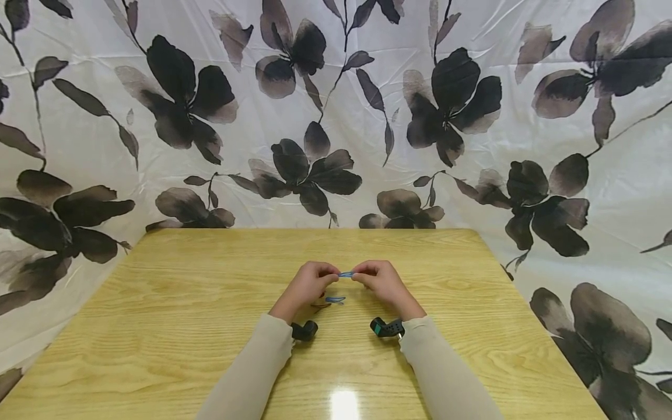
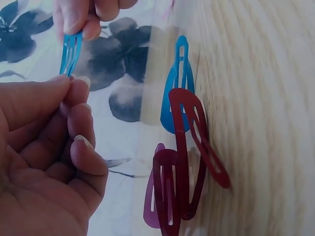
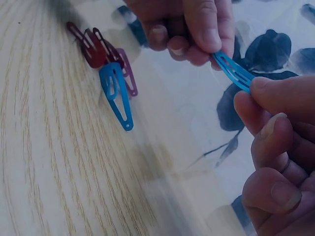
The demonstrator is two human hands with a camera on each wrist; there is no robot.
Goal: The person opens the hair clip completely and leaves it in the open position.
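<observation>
Between both hands, above the table, a blue snap hair clip [image 3: 234, 72] is held by its two ends. My left hand [image 1: 313, 282] pinches one end between thumb and forefinger, its other fingers curled in the left wrist view. The opposite end is pinched the same way by my right hand [image 1: 382, 282]. Below the hands lies a small pile of hair clips: another blue clip [image 2: 169, 109], dark red clips [image 2: 180, 147] overlapping it, and a purple clip [image 2: 149, 204] partly hidden under a red one.
The wooden table [image 1: 173, 326] extends around the arms on all sides. Behind it hangs a white cloth [image 1: 367, 140] printed with dark flowers. A black strap with a camera [image 1: 387, 328] sits on the right wrist, and a similar wrist camera [image 1: 305, 331] on the left.
</observation>
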